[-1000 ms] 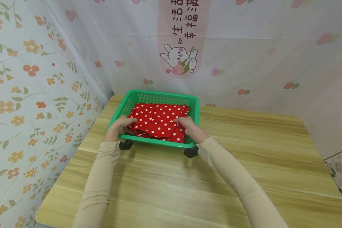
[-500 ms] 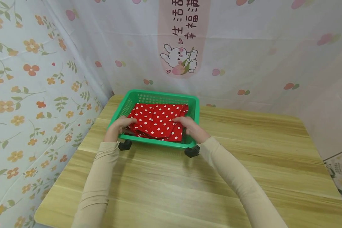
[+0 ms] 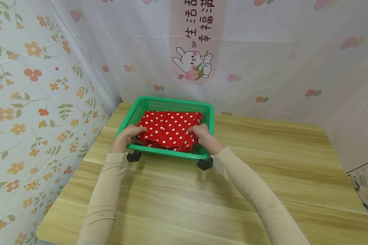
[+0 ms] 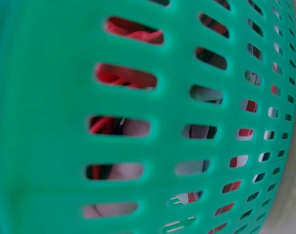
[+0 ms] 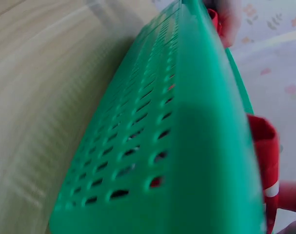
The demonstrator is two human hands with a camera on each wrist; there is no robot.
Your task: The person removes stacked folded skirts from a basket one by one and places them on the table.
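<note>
A folded red cloth with white polka dots (image 3: 171,127) lies in a green plastic basket (image 3: 168,153). My left hand (image 3: 127,136) reaches over the basket's left front corner and grips the cloth's left side, thumb on top and fingers underneath, mostly hidden. At the opposite side my right hand (image 3: 206,137) pinches the cloth's right edge, thumb on top. The left wrist view is filled by the slotted basket wall (image 4: 40,122), with bits of red cloth showing through. Over the rim in the right wrist view, a fold of the cloth (image 5: 264,156) stands close to my fingers (image 5: 290,197).
The basket stands at the back left of a wood-grain table (image 3: 184,197). Behind it hangs a printed curtain (image 3: 263,68), and a flowered curtain (image 3: 33,119) runs along the left side. Black wrist devices (image 3: 205,164) sit by the basket's front rim.
The lower right layer of the cloth has drawn in to the left, away from the basket's right wall. My right hand shifted only slightly; my left hand stayed nearly still.
</note>
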